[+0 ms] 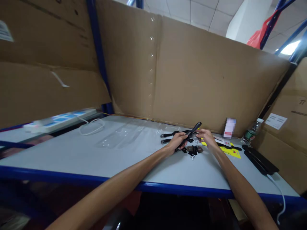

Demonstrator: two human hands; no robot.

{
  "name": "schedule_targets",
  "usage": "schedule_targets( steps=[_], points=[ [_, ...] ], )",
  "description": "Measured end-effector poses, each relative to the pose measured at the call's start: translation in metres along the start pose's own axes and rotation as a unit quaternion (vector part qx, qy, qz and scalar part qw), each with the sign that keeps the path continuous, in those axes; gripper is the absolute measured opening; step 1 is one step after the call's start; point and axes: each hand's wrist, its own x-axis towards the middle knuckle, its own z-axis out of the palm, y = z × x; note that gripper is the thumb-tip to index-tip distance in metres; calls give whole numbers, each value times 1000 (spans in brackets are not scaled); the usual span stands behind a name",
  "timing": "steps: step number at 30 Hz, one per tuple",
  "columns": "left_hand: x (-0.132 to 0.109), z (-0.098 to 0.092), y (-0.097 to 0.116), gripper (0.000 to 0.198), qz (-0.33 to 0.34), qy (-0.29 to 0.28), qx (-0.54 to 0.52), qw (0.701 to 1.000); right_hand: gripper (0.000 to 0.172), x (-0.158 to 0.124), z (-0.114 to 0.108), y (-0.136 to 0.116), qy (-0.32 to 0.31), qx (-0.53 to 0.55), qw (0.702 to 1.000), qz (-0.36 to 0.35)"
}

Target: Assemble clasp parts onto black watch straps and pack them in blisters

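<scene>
My left hand [177,142] is closed around a long black handle-like tool [195,127], which tilts up to the right. Just right of it, my right hand [206,137] is pinched close to the tool, on something I cannot make out. Behind my left hand, similar black tools with silver ends [165,141] lie on the table. Below the hands sits a small pile of black and brown parts with silver metal bits [193,150]. Partly hidden by my right forearm are yellow cards [233,152] with a black item lying across them.
Clear plastic sleeves [120,137] lie on the grey table [79,156]. At left are a power strip [57,123] and white cable. At right stand a bottle [251,131] and a black device [260,159] with a white cord. Cardboard walls [203,76] enclose the back.
</scene>
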Motion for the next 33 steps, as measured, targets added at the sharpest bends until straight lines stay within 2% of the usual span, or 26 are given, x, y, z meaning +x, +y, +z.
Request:
schedule_targets(
  steps=[5, 11, 26, 33],
  points=[
    [0, 4, -1, 28, 5, 19, 0, 1000, 26, 1, 1, 5, 18, -7, 1000, -2],
    [1, 5, -1, 38, 0, 42, -15, 999, 27, 2, 2, 8, 18, -18, 999, -19],
    [5, 1, -6, 25, 17, 78, 7, 997, 27, -3, 3, -1, 16, 16, 1000, 8],
    [8, 4, -9, 21, 45, 50, 22, 998, 26, -4, 11, 8, 2, 45, 999, 11]
  ],
)
